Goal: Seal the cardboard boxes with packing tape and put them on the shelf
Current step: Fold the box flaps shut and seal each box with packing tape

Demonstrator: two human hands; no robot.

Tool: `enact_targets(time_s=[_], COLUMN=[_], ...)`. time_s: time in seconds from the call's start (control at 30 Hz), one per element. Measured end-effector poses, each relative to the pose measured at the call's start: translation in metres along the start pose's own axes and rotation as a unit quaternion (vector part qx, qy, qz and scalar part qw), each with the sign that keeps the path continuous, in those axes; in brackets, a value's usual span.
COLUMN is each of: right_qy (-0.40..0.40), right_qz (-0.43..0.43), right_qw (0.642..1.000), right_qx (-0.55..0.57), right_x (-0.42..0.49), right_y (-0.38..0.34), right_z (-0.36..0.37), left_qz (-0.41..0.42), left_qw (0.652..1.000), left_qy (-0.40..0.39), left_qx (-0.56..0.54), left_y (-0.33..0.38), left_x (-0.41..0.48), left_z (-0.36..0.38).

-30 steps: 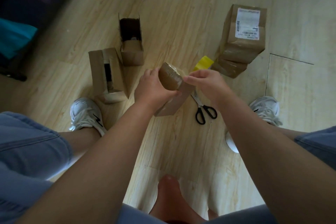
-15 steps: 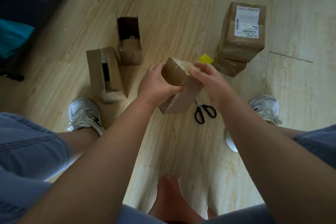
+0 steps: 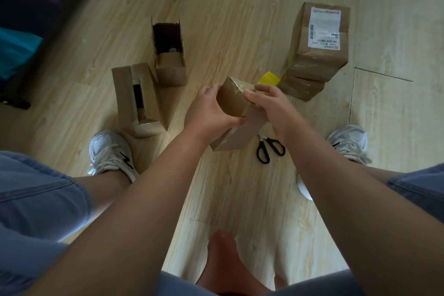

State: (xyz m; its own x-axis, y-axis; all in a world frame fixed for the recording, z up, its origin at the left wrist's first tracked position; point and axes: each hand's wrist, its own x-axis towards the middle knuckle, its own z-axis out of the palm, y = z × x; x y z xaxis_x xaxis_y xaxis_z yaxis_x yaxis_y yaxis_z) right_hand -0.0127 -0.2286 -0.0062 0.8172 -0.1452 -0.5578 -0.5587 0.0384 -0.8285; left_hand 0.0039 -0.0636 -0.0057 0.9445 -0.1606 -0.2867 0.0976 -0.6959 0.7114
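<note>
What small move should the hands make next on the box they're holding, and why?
Probably slide the right hand along the tape to press it flat. The left hand and right hand both grip the box, glossy tape wraps its upper end, and the right fingers lie on that taped edge.

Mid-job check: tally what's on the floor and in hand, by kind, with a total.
Cardboard boxes: 5 (held box, near open box, far open box, labelled box, box under it)
Scissors: 1
Yellow object, partly hidden: 1
Total: 7
</note>
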Motion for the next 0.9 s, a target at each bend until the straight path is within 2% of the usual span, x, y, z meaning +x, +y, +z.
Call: enact_targets(time_s=[0.1, 0.2, 0.3, 0.5, 0.67, 0.77, 0.9], right_qy=[0.027, 0.012, -0.016, 0.006, 0.034, -0.004, -0.008], right_qz=[-0.017, -0.021, -0.021, -0.035, -0.053, -0.048, -0.086], right_qw=[0.999, 0.999, 0.998, 0.998, 0.997, 0.998, 0.996], right_qx=[-0.002, -0.031, -0.055, -0.059, -0.04, -0.044, -0.032], right_x=[0.0, 0.0, -0.003, -0.007, -0.004, -0.007, -0.013], right_y=[-0.002, 0.0, 0.001, 0.0, -0.007, -0.016, -0.019], right_z=[0.001, -0.001, -0.002, -0.007, -0.016, -0.018, -0.017], left_qz=[0.001, -0.021, -0.065, -0.103, -0.071, -0.049, 0.001], left_qw=[1.0, 1.0, 0.994, 0.971, 0.967, 0.967, 0.981], left_qy=[0.006, -0.005, -0.04, -0.1, -0.068, -0.074, -0.054], left_qx=[-0.002, -0.013, -0.074, -0.19, -0.234, -0.238, -0.185], left_y=[0.0, -0.002, -0.006, -0.011, -0.015, -0.014, -0.009], left_x=[-0.001, 0.002, 0.006, 0.003, 0.005, 0.007, 0.001], left_z=[0.003, 0.001, -0.004, -0.014, -0.024, -0.028, -0.027])
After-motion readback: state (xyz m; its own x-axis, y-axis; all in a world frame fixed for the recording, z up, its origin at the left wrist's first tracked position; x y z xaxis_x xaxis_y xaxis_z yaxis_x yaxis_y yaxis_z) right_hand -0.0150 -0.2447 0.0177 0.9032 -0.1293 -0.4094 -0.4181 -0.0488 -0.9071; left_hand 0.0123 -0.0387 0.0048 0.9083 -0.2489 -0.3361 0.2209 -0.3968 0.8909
